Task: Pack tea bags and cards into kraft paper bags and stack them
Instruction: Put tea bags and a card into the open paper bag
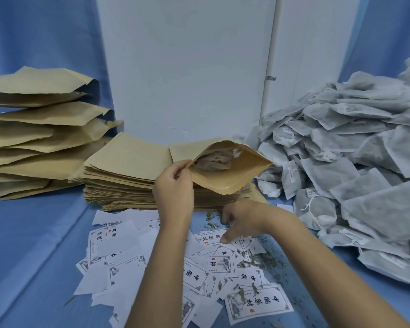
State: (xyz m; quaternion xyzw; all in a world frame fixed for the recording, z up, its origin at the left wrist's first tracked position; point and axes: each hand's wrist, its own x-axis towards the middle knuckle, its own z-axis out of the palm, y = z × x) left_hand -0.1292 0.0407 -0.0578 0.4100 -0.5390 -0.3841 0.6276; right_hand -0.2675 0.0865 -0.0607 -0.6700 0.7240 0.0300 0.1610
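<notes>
Left hand (175,185) raised, forearm upright, thumb and fingers pinching the mouth edge of a kraft bag (234,172). Bag held open above the flat stack of empty bags (128,166); crumpled tea bag (213,162) visible inside. Right hand (244,218) low over the scattered cards (258,304), fingers curled under, thumb down on a card; whether it grasps anything cannot be told. Cards thin, white, printed. Fibrous grey pouches heaped at right (365,150). Puffed filled bags (38,129) stacked left.
</notes>
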